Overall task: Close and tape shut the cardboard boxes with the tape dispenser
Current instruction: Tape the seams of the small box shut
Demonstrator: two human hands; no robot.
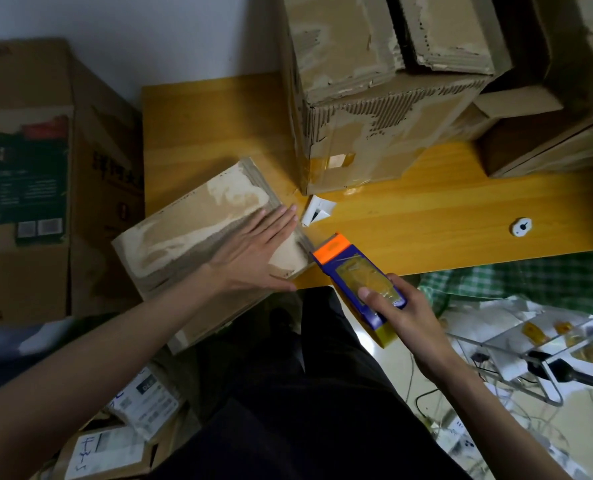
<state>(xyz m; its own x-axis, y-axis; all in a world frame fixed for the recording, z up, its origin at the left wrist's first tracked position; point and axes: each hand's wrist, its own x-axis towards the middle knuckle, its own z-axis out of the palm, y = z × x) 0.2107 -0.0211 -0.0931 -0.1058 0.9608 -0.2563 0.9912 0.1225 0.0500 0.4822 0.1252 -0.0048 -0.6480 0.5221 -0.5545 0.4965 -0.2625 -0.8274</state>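
A person looks down at a yellow wooden table (426,209) crowded with worn cardboard boxes. Nearest the person, a flat brown cardboard box with scuffed, peeling top flaps (198,230) sits at the front left corner of the table, turned at an angle and overhanging the table edge toward the person's lap.

The left hand (253,251) lies flat on top of this box, fingers straight and together, pressing the flaps down near the box's right end. The forearm reaches in from the lower left.

The right hand (406,313) grips a blue and yellow tape dispenser with an orange front end (357,282), fingers curled round its body and the thumb laid along the top. The orange end points at the right-hand end of the box and sits just beside it; whether it touches cannot be told.

The step in hand appears to be starting the tape run: the flaps are held shut and the dispenser is brought to the box edge. The next move likely calls for pressing the tape end onto the box's side, then drawing the dispenser along the seam while the left hand moves clear.

A larger, battered cardboard box (374,109) stands farther back on the table.
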